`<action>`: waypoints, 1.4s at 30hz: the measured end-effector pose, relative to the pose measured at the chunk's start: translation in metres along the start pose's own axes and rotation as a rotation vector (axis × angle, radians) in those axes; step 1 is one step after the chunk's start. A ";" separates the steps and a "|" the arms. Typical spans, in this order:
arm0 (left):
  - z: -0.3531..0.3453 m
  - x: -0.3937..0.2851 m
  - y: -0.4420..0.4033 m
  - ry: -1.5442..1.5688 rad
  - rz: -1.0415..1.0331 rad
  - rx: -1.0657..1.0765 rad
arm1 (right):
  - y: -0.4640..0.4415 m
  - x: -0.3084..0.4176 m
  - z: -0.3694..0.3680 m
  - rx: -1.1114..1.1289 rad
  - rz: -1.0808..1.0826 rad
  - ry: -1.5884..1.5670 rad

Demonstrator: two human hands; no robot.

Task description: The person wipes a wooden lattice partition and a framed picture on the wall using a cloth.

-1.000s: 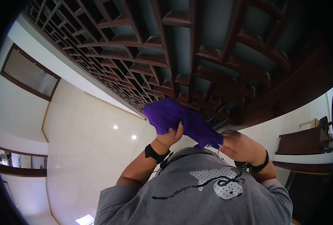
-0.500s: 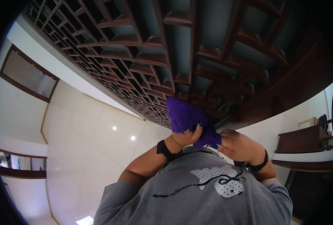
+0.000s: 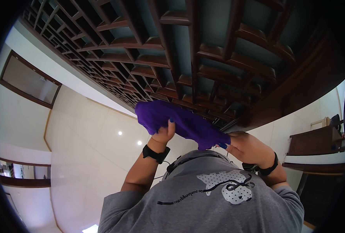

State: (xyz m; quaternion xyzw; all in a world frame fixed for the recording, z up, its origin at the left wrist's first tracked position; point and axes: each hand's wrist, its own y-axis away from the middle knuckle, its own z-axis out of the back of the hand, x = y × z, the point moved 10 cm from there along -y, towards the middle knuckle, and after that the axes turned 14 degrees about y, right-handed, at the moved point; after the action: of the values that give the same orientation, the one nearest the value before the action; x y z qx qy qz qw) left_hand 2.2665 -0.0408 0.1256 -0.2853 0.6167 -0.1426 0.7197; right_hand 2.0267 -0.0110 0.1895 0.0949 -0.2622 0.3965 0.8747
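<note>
A purple cloth (image 3: 188, 121) stretches between my two hands in front of the dark wooden lattice (image 3: 155, 60). My left hand (image 3: 164, 133) grips its left part, thumb on the near side and the other fingers hidden behind the fabric. At the cloth's right end, my right hand (image 3: 238, 145) pinches it, with a dark blue thumbnail showing. Both hands are near my waist, just below the lattice's lower bars. Black bands circle both wrists. Whether the cloth touches the lattice I cannot tell.
A curved dark wooden frame edge (image 3: 293, 97) borders the lattice on the right. Pale glossy floor tiles (image 3: 90, 136) lie to the left. Dark wooden furniture (image 3: 312, 139) stands at the right, and a brown-framed panel (image 3: 30, 77) is at the far left.
My left hand has moved left with its part of the cloth, so the cloth, bunched before, is now spread out wide. My right hand has stayed almost in place.
</note>
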 end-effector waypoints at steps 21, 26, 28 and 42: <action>-0.011 -0.014 0.013 -0.044 -0.038 0.115 | -0.010 0.011 0.010 -0.060 0.049 -0.317; -0.065 -0.054 0.016 -0.099 -0.214 0.499 | -0.009 0.020 0.031 -0.147 0.082 -0.361; -0.079 -0.061 0.008 -0.029 -0.191 0.536 | 0.002 0.033 0.057 -0.263 0.141 -0.258; -0.133 -0.119 -0.053 -0.053 -0.185 0.563 | 0.129 -0.030 0.106 -1.333 0.088 -0.297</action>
State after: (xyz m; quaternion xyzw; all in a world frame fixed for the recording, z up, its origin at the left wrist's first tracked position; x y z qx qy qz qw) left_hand 2.1215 -0.0480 0.2428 -0.1331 0.5054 -0.3654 0.7703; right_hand 1.8737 0.0159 0.2575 -0.4215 -0.5710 0.1684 0.6841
